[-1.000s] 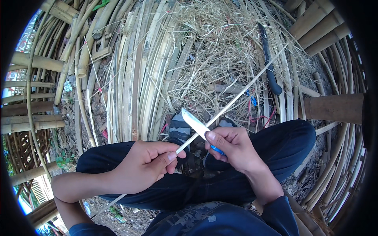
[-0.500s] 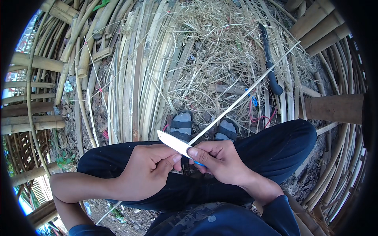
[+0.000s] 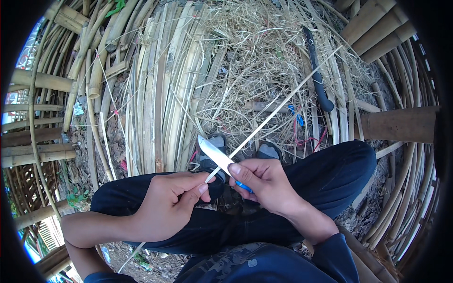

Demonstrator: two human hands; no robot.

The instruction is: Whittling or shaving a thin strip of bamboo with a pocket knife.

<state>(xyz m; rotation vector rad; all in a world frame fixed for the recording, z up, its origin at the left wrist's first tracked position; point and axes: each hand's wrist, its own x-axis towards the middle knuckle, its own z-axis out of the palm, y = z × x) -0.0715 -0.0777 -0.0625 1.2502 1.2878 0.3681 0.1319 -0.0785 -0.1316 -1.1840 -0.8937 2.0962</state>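
My left hand [image 3: 172, 200] pinches a thin pale bamboo strip [image 3: 280, 107] between thumb and forefinger. The strip slants up to the far right, passing beneath the blade of a knife [image 3: 214, 154]. My right hand [image 3: 266, 184] is closed around the knife's blue handle [image 3: 244, 187], its thumb pressed near the base of the blade. The blade lies across the strip, tip pointing up and left, a little way from my left fingertips. Another stretch of thin strip [image 3: 131, 257] shows below my left forearm; whether it is the same piece I cannot tell.
Split bamboo slats [image 3: 160, 94] lie left of my sandalled feet. A heap of shavings [image 3: 255, 56] spreads ahead, with a dark curved-handled tool [image 3: 317, 70] on its right. Bamboo poles [image 3: 401, 126] and a bamboo wall [image 3: 35, 120] stand at the sides. My crossed legs [image 3: 330, 172] lie beneath my hands.
The knife and my right hand have shifted slightly right, away from my left fingers. A short length of strip now shows between the blade and my left fingertips. The view has shifted a little.
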